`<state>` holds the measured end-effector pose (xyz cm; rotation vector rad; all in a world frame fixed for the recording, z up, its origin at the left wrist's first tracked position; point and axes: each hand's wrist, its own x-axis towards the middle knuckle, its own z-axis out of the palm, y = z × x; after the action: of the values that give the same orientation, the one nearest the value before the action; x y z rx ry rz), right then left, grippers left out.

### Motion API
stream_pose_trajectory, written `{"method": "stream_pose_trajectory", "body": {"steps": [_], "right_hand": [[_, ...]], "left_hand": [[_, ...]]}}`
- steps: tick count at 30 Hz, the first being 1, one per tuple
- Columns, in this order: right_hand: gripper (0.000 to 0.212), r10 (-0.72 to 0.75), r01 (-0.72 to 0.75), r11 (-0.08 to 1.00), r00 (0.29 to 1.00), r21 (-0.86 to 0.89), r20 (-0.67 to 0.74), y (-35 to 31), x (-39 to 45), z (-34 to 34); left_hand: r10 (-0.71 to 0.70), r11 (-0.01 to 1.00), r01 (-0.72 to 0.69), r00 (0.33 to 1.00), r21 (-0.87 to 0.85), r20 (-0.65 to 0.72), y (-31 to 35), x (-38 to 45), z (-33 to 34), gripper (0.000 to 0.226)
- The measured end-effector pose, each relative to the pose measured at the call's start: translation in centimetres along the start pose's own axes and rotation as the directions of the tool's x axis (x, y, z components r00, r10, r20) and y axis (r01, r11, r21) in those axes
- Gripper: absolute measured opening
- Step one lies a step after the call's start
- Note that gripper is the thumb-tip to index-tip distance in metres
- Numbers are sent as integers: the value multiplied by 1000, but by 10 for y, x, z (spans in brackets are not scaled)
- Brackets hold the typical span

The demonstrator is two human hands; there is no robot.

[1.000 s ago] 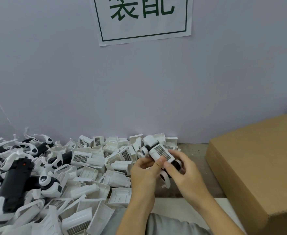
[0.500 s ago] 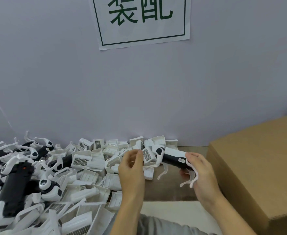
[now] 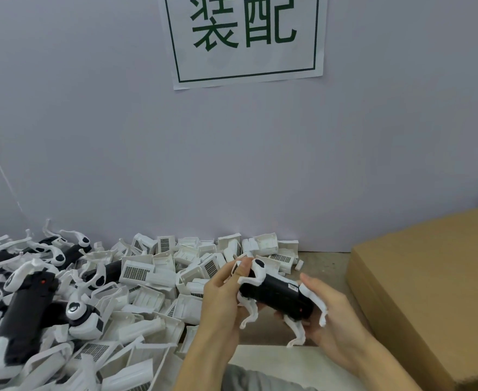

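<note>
The person is holding a toy dog (image 3: 277, 296) in both hands, just above the table (image 3: 324, 263), at about 5 o'clock from the middle of the view. Its black body is lying slanted, one end pointing to 10 o'clock and the other to 4 o'clock, and its white legs are hanging down toward 6 o'clock.

The left hand (image 3: 223, 297) is gripping the 10 o'clock end. Its fingers are curling round the body, and its thumb is pressing on a white part on top. The right hand (image 3: 336, 317) is cupping the 4 o'clock end. Its fingers are curling underneath, and its thumb is lying along a white leg.

A heap of white grilled covers (image 3: 159, 277) is lying at 9 o'clock from the toy, touching the wall (image 3: 232, 165) behind. Farther out at 9 o'clock, more black-and-white dogs (image 3: 26, 303) are lying piled together. A cardboard box (image 3: 429, 292) is sitting at 3 o'clock, near the right hand. A paper sign (image 3: 305, 57) with green characters is hanging on the wall at 12 o'clock.
</note>
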<state>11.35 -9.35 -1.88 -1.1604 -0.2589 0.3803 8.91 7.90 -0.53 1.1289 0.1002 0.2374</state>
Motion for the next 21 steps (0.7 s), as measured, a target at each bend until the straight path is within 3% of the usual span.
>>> {"method": "stream_pose_trajectory", "body": {"steps": [6, 11, 14, 18, 21], "right_hand": [[55, 103, -97, 992, 993, -84, 66, 1, -2, 7], [46, 125, -109, 961, 991, -254, 48, 5, -1, 6], [32, 178, -149, 930, 983, -336, 55, 3, -3, 5], [42, 226, -136, 879, 963, -456, 149, -2, -7, 9], [44, 231, -89, 825, 954, -558, 189, -6, -7, 9]], "left_hand": [[-75, 988, 63, 994, -141, -83, 0, 3, 1, 21], [-201, 943, 180, 979, -280, -45, -1, 6, -4, 39], [-233, 939, 221, 972, -263, -14, 1, 7, -6, 36], [-248, 959, 239, 968, -156, -42, -2, 7, -3, 7], [-273, 957, 265, 960, -114, -59, -7, 6, 0, 17]]}}
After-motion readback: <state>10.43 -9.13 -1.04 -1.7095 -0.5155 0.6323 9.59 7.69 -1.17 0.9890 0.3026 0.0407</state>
